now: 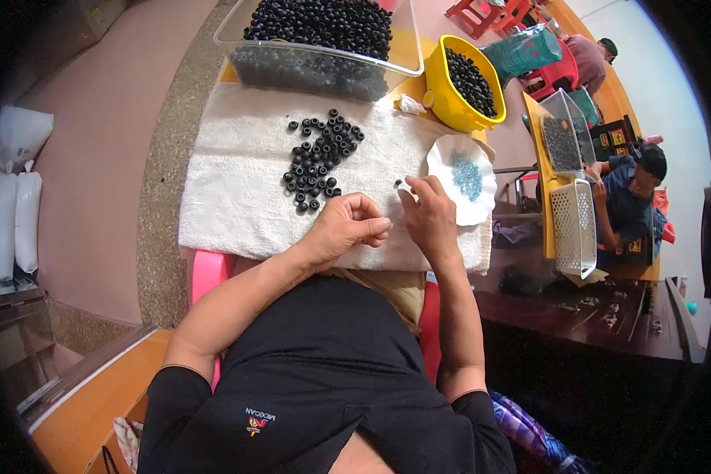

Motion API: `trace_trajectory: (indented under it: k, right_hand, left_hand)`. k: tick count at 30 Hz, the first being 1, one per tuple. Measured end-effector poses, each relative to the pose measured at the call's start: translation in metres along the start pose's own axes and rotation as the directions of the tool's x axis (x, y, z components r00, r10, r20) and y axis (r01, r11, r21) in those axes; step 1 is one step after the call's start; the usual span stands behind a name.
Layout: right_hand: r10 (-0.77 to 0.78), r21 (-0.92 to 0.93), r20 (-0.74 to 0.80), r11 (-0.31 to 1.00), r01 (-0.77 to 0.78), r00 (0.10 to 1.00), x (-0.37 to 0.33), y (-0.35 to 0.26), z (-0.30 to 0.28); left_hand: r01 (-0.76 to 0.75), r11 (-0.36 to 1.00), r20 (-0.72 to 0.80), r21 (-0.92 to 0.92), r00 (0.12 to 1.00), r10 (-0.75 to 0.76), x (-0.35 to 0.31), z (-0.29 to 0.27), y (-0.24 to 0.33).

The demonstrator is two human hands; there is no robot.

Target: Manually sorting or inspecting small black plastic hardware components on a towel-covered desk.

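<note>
A white towel covers the work surface before me. On it lies a loose heap of small black round pieces, each with a hollow in its middle. My left hand is at the heap's near side, thumb and forefinger pressed together; whatever they pinch is too small to see. Further right, my right hand has its fingers bent and drawn together beside the scalloped white plate. Tiny pale blue bits lie in that plate. A small dark piece shows close to my right fingertips.
Beyond the towel stands a clear plastic bin full of black pieces. A yellow basket of similar pieces is right of it. Crumpled white tissue lies between them. At far right, a person sits by a white perforated basket.
</note>
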State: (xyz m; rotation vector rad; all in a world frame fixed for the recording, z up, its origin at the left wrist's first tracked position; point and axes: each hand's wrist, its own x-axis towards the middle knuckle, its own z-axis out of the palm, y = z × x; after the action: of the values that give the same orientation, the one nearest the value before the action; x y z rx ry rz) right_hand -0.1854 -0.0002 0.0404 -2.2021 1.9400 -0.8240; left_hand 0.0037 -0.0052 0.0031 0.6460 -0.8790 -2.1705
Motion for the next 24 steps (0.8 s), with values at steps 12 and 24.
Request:
trace_trajectory:
  k: [12,24]
  right_hand:
    - [-0.030,0.140,0.032,0.990,0.025,0.999,0.008,0.010,0.017]
    - [-0.037,0.643,0.174,0.761,-0.085,0.984,-0.014,0.013,0.006]
  left_hand:
    - [0.003,1.000,-0.006,0.000,1.000,-0.003,0.001,-0.001,0.001]
    - [-0.009,1.000,-0.015,0.015,1.000,0.010,0.001,-0.001,-0.002]
